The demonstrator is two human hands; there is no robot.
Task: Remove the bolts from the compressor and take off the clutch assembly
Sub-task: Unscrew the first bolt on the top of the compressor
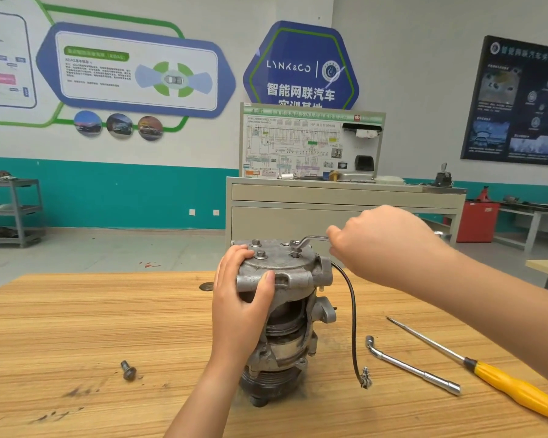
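A grey metal compressor (pixel 293 298) stands upright on the wooden table (pixel 92 327), its pulley end down. My left hand (pixel 241 295) grips the left side of its top housing, thumb across the front. My right hand (pixel 383 245) holds the handle of a bent socket wrench (pixel 310 240) whose socket sits on a bolt at the top right of the cover. Two hex bolts (pixel 260 255) stand in the cover on the left. One removed bolt (pixel 128 370) lies on the table to the left. A black wire (pixel 352 311) hangs from the compressor's right side.
A second L-shaped socket wrench (pixel 412 365) and a yellow-handled screwdriver (pixel 513 387) lie on the table to the right. Behind the table stand a grey cabinet (pixel 345 200) with a wiring display board, a metal shelf (pixel 13 213) at left and a red cabinet (pixel 478 221) at right.
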